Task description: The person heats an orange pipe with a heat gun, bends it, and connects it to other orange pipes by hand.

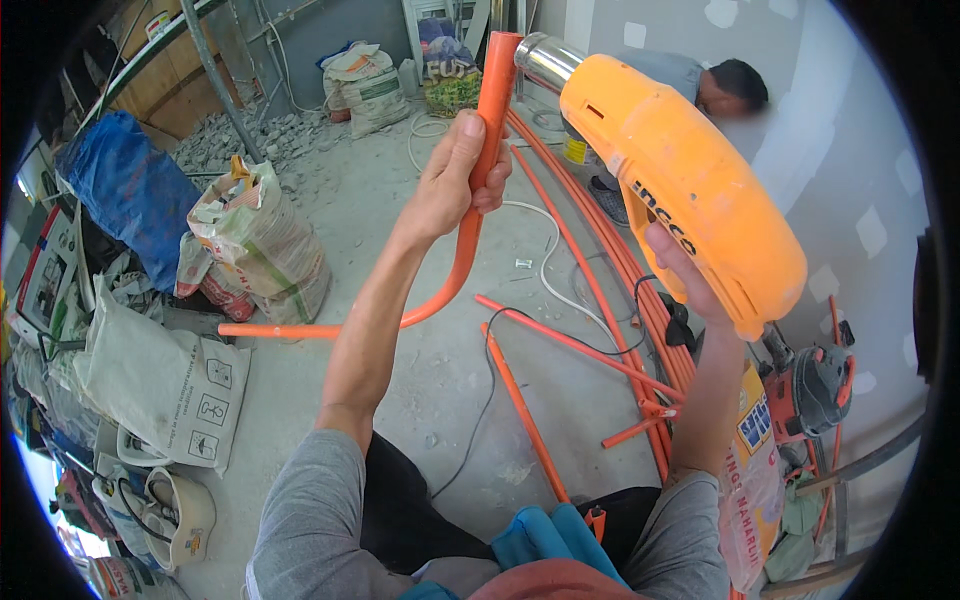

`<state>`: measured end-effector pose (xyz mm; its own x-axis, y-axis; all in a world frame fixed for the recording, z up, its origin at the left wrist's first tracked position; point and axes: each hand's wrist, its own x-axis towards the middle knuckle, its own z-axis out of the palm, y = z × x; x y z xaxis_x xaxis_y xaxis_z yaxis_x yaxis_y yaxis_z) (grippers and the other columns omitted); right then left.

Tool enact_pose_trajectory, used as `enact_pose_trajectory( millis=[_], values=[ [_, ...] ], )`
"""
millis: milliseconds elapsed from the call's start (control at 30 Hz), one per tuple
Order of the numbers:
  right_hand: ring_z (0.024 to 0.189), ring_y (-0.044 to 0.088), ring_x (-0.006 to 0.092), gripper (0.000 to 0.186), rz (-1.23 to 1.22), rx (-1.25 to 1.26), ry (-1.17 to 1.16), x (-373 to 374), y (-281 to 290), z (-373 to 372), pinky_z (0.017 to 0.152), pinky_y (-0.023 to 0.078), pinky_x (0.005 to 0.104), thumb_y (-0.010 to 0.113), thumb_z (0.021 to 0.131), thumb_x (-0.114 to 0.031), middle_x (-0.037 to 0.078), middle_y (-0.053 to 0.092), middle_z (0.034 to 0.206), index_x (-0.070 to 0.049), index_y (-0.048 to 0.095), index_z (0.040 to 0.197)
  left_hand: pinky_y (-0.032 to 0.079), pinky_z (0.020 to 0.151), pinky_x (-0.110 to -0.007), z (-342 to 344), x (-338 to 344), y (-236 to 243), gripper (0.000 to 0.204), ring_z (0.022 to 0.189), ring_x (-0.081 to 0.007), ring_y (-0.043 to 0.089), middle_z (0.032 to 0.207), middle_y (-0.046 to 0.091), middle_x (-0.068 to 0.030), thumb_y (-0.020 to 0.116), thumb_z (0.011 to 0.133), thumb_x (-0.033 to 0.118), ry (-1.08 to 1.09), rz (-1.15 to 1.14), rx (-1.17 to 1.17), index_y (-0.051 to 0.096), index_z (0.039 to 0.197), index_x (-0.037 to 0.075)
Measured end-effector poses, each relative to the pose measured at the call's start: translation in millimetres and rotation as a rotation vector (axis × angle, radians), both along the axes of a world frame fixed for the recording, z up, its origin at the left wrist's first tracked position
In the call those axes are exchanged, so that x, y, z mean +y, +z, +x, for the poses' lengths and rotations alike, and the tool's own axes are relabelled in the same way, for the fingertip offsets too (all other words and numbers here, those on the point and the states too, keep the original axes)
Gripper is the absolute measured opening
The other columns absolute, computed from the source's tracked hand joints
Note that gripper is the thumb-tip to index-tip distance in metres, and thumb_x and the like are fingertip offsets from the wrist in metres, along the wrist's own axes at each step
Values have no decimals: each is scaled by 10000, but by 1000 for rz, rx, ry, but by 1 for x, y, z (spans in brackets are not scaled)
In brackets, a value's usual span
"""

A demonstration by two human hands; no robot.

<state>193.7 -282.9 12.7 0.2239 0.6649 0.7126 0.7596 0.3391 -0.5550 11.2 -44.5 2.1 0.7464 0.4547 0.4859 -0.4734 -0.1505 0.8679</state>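
My left hand [460, 175] is closed around a bent orange plastic pipe [462, 262]. The pipe's upper end stands upright, and its lower part curves away to the left behind my forearm. In my right hand [686, 272] is the handle of a yellow-orange heat gun [690, 180]. The gun's silver nozzle [548, 62] points left, with its mouth right at the pipe's upper end; whether the two touch I cannot tell.
Long orange pipes [610, 235] and shorter cut pieces [525, 405] lie on the concrete floor with a black cord [486, 395]. At left stand filled sacks [270, 245] and a bucket [190, 520]. Another person [735, 88] is low by the wall; a red-and-black power tool [815, 390] is at right.
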Motion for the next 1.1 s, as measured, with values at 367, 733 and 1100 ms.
enact_pose_trajectory(
  millis=[367,733,1100],
  values=[
    [637,603,86,188,114,-29,-45,-3,-5,14,577,501,233,765,918,-94,8,669,804,-38,685,1080,362,483,-258,0,-1,3,442,500,-78,353,723,461,-27,342,1099,501,-52,-40,-11,464,1136,78],
    [841,644,138,293,68,21,-18,-5,-3,12,744,523,283,783,909,-164,31,703,986,-53,687,1163,364,461,-254,-1,-5,6,465,491,-80,385,720,463,-22,316,1105,509,-29,-11,-14,482,1127,74],
    [637,608,85,236,191,-123,-32,-6,1,7,582,507,231,775,909,-87,13,688,843,-38,680,1120,378,450,-248,-2,-6,8,499,472,-81,391,703,448,-16,242,1111,512,40,29,-9,474,1132,71]
  ],
)
